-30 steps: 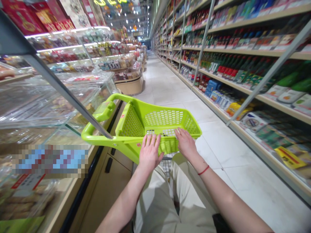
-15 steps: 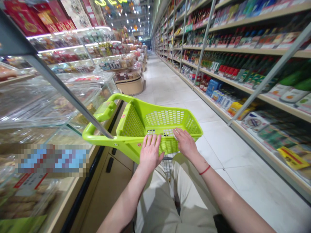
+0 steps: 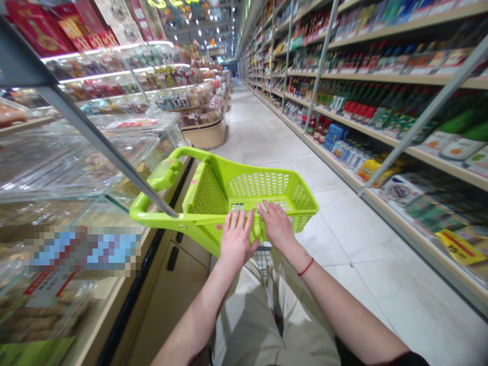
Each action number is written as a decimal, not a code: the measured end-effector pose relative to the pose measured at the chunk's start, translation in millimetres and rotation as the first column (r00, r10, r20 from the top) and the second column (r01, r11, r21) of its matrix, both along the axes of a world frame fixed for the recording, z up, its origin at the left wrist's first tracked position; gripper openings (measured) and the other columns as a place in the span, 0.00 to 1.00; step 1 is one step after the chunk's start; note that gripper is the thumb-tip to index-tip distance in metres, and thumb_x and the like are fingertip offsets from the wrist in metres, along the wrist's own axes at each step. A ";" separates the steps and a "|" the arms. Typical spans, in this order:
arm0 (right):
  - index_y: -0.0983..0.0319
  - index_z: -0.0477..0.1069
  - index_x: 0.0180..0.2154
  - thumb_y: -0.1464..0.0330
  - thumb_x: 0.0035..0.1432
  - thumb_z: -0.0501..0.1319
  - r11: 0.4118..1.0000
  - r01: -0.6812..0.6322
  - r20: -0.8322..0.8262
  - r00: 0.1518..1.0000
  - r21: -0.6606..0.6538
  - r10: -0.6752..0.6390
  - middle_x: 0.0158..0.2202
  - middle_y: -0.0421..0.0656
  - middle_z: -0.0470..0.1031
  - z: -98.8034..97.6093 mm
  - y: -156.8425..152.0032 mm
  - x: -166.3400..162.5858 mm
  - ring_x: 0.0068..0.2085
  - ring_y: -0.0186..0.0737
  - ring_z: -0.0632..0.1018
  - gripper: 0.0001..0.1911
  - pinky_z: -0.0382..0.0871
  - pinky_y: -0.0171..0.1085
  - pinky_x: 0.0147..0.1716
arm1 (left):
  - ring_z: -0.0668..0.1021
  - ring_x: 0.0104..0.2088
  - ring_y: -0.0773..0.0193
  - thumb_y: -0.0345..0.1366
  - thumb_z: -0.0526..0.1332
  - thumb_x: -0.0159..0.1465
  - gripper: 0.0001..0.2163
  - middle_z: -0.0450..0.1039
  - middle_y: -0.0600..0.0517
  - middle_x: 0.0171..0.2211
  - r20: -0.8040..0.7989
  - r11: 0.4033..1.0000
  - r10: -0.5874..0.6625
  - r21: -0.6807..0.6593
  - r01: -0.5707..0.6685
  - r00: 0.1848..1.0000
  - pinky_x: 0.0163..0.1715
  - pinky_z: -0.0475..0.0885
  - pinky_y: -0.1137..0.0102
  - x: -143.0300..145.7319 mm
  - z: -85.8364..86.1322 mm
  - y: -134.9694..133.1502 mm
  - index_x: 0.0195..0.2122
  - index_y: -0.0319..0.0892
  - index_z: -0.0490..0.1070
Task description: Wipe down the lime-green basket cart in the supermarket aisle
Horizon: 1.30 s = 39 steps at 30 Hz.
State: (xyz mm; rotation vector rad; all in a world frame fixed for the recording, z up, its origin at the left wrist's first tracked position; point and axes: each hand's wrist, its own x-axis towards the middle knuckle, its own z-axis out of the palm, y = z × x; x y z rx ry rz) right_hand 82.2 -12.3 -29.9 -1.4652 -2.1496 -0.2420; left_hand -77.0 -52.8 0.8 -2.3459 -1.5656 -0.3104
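A lime-green shopping cart (image 3: pixel 213 221) with a plastic basket of perforated walls stands crosswise before me, its handle at the left. My left hand (image 3: pixel 236 236) lies against the basket's near side, fingers straight and slightly apart with their tips at the rim, thumb lower down on the outside. Close to its right, my right hand (image 3: pixel 278 223) rests over the same rim with its fingers extended and their tips reaching just past the edge. Neither hand is wrapped round anything. The basket's floor shows, partly hidden behind the fingers.
Glass-covered food bins (image 3: pixel 102 178) line the left, with a grey slanted post (image 3: pixel 102 140) in front. Stocked shelves (image 3: pixel 381 81) of bottles and packs run along the right. A tiled aisle (image 3: pixel 259 127) stretches ahead, past a rounded display stand (image 3: pixel 204 134).
My right hand has slid left along the basket's rim, closer to my left hand. The left hand and the cart have stayed in place.
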 end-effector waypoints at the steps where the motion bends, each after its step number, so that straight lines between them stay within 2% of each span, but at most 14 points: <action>1: 0.62 0.65 0.62 0.81 0.58 0.52 1.000 -0.014 -0.002 1.000 -0.006 0.014 0.63 0.52 0.67 -0.8 0.8 2.8 0.62 0.49 0.69 0.30 0.60 0.51 0.62 | 0.64 0.63 0.48 0.49 0.61 0.59 0.37 0.65 0.43 0.62 0.000 1.000 -0.002 0.002 0.002 1.000 0.68 0.48 0.53 -0.3 -0.1 0.2 0.67 0.40 0.55; 4: 0.64 0.66 0.61 0.82 0.57 0.52 1.000 -0.001 -0.005 1.000 -0.020 0.001 0.62 0.51 0.68 -6.8 4.6 25.7 0.62 0.48 0.70 0.31 0.61 0.50 0.63 | 0.64 0.63 0.49 0.49 0.61 0.59 0.37 0.65 0.44 0.62 0.000 1.000 -0.005 0.004 0.005 1.000 0.68 0.49 0.53 -0.8 0.5 0.4 0.68 0.42 0.53; 10: 0.65 0.70 0.57 0.82 0.56 0.52 0.990 0.142 0.002 0.990 -0.019 -0.142 0.59 0.51 0.72 -18.1 9.8 82.8 0.59 0.48 0.73 0.28 0.63 0.49 0.62 | 0.64 0.64 0.49 0.50 0.61 0.59 0.37 0.65 0.44 0.62 0.006 1.000 0.010 -0.018 -0.010 1.000 0.69 0.49 0.53 0.6 2.5 -0.3 0.67 0.41 0.54; 12: 0.67 0.70 0.57 0.82 0.55 0.52 0.983 0.181 0.005 0.984 -0.022 -0.181 0.59 0.53 0.72 -18.0 9.7 84.7 0.59 0.49 0.72 0.28 0.63 0.50 0.62 | 0.64 0.64 0.48 0.50 0.61 0.59 0.37 0.65 0.44 0.62 0.010 1.000 0.008 -0.016 -0.008 1.000 0.68 0.49 0.53 1.3 2.4 -0.6 0.67 0.41 0.54; 15: 0.66 0.70 0.57 0.83 0.53 0.53 0.982 0.187 0.000 0.982 -0.019 -0.187 0.59 0.54 0.71 -14.5 7.9 66.7 0.60 0.51 0.71 0.30 0.62 0.51 0.62 | 0.64 0.63 0.48 0.50 0.61 0.59 0.37 0.65 0.43 0.62 0.010 1.000 0.008 -0.009 -0.008 1.000 0.68 0.49 0.52 2.0 1.8 -0.7 0.67 0.41 0.54; 19: 0.63 0.68 0.59 0.84 0.52 0.53 0.997 0.071 -0.001 0.997 0.005 -0.071 0.61 0.52 0.69 -9.4 5.6 33.9 0.61 0.49 0.70 0.33 0.62 0.50 0.62 | 0.64 0.63 0.48 0.50 0.61 0.59 0.37 0.65 0.43 0.62 0.007 1.000 0.011 -0.003 -0.011 1.000 0.69 0.49 0.53 1.5 0.2 -0.3 0.67 0.41 0.55; 21: 0.63 0.68 0.59 0.84 0.52 0.53 1.000 0.019 -0.013 1.000 0.013 -0.018 0.61 0.51 0.69 -9.2 5.8 28.4 0.62 0.48 0.70 0.33 0.62 0.49 0.63 | 0.64 0.63 0.49 0.50 0.61 0.59 0.37 0.65 0.44 0.62 0.010 1.000 0.007 0.000 -0.007 1.000 0.69 0.49 0.53 0.6 -0.5 0.2 0.67 0.41 0.55; 25: 0.64 0.69 0.59 0.84 0.52 0.52 1.000 -0.019 -0.066 0.998 0.002 0.019 0.61 0.50 0.70 -15.2 9.7 47.5 0.61 0.46 0.70 0.33 0.62 0.49 0.63 | 0.64 0.63 0.49 0.49 0.61 0.59 0.37 0.65 0.44 0.62 0.017 1.000 0.000 -0.007 0.001 1.000 0.68 0.49 0.53 -0.5 -0.6 0.8 0.67 0.41 0.55; 33: 0.61 0.71 0.57 0.82 0.54 0.52 0.996 0.088 -0.147 0.985 -0.020 -0.090 0.58 0.49 0.73 -35.8 21.5 123.2 0.60 0.47 0.73 0.30 0.62 0.53 0.64 | 0.64 0.63 0.48 0.49 0.61 0.59 0.36 0.65 0.44 0.62 0.022 1.000 -0.001 -0.013 0.001 1.000 0.68 0.50 0.52 -0.3 2.4 -0.5 0.67 0.41 0.55; 36: 0.65 0.72 0.56 0.81 0.54 0.51 0.990 0.137 -0.157 0.978 -0.031 -0.140 0.58 0.51 0.73 -38.5 22.5 130.0 0.61 0.48 0.72 0.29 0.62 0.53 0.64 | 0.64 0.63 0.48 0.49 0.61 0.59 0.36 0.66 0.44 0.62 0.020 1.000 0.005 -0.018 -0.004 1.000 0.68 0.50 0.52 0.3 2.7 -0.7 0.67 0.40 0.56; 39: 0.66 0.72 0.56 0.82 0.54 0.51 0.985 0.170 -0.147 0.974 -0.039 -0.174 0.59 0.53 0.72 -35.8 20.7 115.9 0.62 0.49 0.69 0.29 0.62 0.52 0.64 | 0.64 0.63 0.48 0.50 0.61 0.59 0.37 0.65 0.44 0.62 0.023 1.000 0.006 -0.016 -0.006 1.000 0.68 0.49 0.52 1.3 2.3 -0.8 0.67 0.41 0.56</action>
